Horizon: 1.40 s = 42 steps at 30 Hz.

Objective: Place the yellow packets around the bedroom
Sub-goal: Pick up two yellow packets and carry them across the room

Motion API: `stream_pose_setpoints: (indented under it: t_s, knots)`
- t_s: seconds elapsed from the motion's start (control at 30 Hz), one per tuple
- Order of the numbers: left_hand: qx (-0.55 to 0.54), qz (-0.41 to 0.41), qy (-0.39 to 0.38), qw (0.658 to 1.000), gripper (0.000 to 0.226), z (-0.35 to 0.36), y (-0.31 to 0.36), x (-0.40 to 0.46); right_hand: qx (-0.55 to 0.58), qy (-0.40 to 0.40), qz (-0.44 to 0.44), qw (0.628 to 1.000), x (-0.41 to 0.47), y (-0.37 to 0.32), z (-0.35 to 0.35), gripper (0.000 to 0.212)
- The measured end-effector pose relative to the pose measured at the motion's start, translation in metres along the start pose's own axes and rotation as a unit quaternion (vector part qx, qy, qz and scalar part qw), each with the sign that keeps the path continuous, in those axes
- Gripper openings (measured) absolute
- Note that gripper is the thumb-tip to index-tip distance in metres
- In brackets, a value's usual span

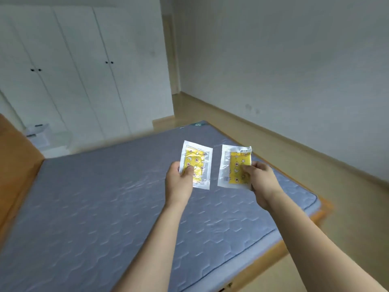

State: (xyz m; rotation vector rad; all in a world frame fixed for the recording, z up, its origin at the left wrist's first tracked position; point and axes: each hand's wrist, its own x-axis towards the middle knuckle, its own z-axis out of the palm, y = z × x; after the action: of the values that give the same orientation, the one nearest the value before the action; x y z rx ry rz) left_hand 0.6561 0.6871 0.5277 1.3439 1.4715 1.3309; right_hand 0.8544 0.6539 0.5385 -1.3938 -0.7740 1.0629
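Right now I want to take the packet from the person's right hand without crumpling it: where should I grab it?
Pinch the clear top margin of the right-hand packet, coming from above on the far side. The right hand grips its lower right edge, thumb over the yellow front, so the top and left borders are free. It is held upright over the mattress; the flat, thin film suits a thumb-and-finger pinch.

Left hand (179,182) is holding a yellow packet (195,164) showing moon-and-star print in clear wrap; right hand (260,179) is holding a matching packet (234,166). Grey-blue quilted mattress (105,207) is lying under both hands, white wardrobe (73,70) standing beyond them.
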Motion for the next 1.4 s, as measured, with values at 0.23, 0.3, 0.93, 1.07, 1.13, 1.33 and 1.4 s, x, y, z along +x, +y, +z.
stream_pose_setpoints:
  t_s: [0.23,0.3,0.93,1.07,1.13,1.33,1.4]
  knots:
    - [-0.003,0.018,-0.157,0.987,0.006,0.207,0.040,-0.016,0.049,0.148,0.008,0.988,0.047,-0.013,-0.187,0.016]
    - [0.006,0.020,-0.189,0.982,0.004,0.256,0.047,-0.014,0.066,0.181,0.013,0.981,0.063,-0.013,-0.226,0.015]
    - [-0.108,-0.030,-0.371,0.922,0.008,0.722,0.144,0.077,0.075,0.426,0.005,0.902,0.307,-0.086,-0.542,0.013]
    - [-0.117,-0.040,-0.399,0.909,0.008,0.810,0.162,0.074,0.089,0.436,0.000,0.895,0.345,-0.095,-0.609,0.014]
    - [-0.115,-0.042,-0.408,0.905,0.008,0.856,0.170,0.071,0.088,0.440,0.002,0.894,0.368,-0.098,-0.645,0.014]
    - [-0.120,-0.022,-0.423,0.898,0.010,0.996,0.200,0.066,0.120,0.432,-0.038,0.893,0.442,-0.120,-0.766,0.013]
    - [-0.113,-0.018,-0.420,0.900,0.009,1.037,0.215,0.071,0.120,0.434,-0.043,0.892,0.467,-0.132,-0.804,0.013]
